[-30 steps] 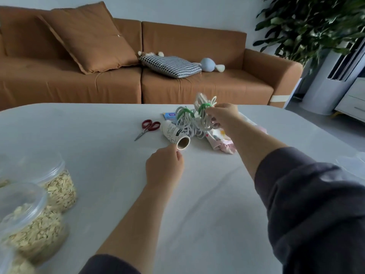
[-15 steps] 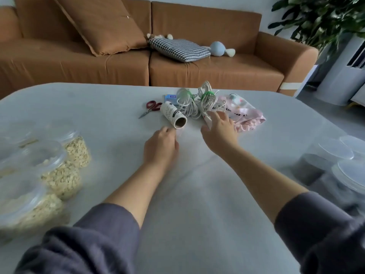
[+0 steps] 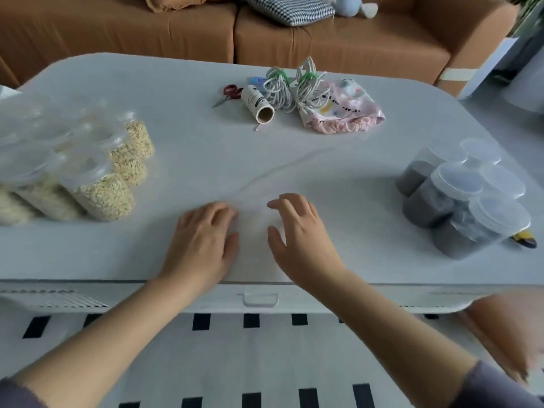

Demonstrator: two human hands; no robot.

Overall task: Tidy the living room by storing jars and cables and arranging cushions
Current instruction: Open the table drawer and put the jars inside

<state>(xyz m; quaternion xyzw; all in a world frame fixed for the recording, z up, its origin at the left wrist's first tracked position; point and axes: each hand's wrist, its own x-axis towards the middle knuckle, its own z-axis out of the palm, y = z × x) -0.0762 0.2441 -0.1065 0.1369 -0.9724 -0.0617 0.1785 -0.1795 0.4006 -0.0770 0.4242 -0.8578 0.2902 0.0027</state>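
Note:
Two coiled white cables (image 3: 294,85) with green ties lie at the far middle of the white table (image 3: 206,148). Several clear jars of pale grain (image 3: 100,172) stand at the left. At the right stand several jars of dark grain (image 3: 459,195). My left hand (image 3: 203,245) and my right hand (image 3: 300,234) hover over the near edge, both empty with fingers relaxed, far from the cables. A checked cushion (image 3: 285,7) lies on the brown sofa (image 3: 338,45) behind the table.
Red scissors (image 3: 228,94), a paper roll (image 3: 258,103) and a pink patterned pouch (image 3: 344,113) lie beside the cables. A drawer handle (image 3: 260,298) shows under the table edge. A striped rug (image 3: 235,363) covers the floor. A blue soft toy (image 3: 350,5) sits on the sofa.
My right hand let go of the cables, which now lie on the table. Both hands drew back to the near edge, and the view tilted down.

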